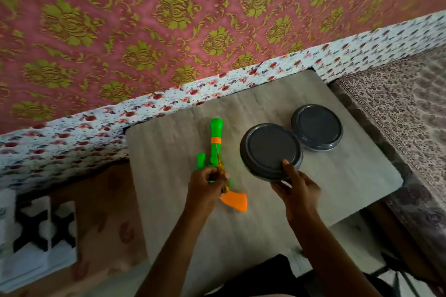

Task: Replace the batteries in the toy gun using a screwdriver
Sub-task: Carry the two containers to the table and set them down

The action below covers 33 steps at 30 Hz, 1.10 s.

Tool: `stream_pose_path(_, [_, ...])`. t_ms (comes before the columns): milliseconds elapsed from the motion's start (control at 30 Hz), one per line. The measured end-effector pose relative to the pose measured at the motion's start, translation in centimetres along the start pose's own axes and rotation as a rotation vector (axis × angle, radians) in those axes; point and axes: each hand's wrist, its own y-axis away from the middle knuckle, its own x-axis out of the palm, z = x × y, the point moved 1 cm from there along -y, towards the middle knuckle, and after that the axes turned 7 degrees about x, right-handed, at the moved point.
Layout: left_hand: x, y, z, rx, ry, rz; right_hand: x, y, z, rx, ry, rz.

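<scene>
Looking down from the person's head, the toy gun [214, 142] lies on the grey wood-grain table [169, 200], left of centre. Its green barrel points away towards the wall and its orange grip [235, 201] is at the near end. The left hand [207, 183] is curled round the gun's middle. A thin amber screwdriver [220, 164] lies along the gun's right side and runs in under that hand, though I can't tell whether the fingers also pinch it. Just to the right, the right hand [298, 187] grips the near edge of a dark round dish [268, 149], thumb on top of the rim and fingers tucked beneath. A second dark dish [316, 126] sits just beyond it, the two rims almost touching. A floral cloth [72, 132] edges the table's far side below pink-and-gold patterned fabric [144, 19].
</scene>
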Motion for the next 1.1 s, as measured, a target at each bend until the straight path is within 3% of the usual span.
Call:
stream_pose_path(400, [18.4, -4.6, 2.3, -0.234, -0.033, -0.113, -8.4, -12.0, 8.0, 0.091, 0.105, 0.137])
stream_pose_path(800, [23.5, -3.0, 3.4, -0.296, -0.158, -0.128, -16.4, -14.8, 10.4, 0.100, -0.011, -0.015])
stream_pose_path(1100, [26.7, -5.3, 0.5, -0.203, -0.144, -0.073, -15.5, -18.8, 15.9, 0.049, -0.116, -0.064])
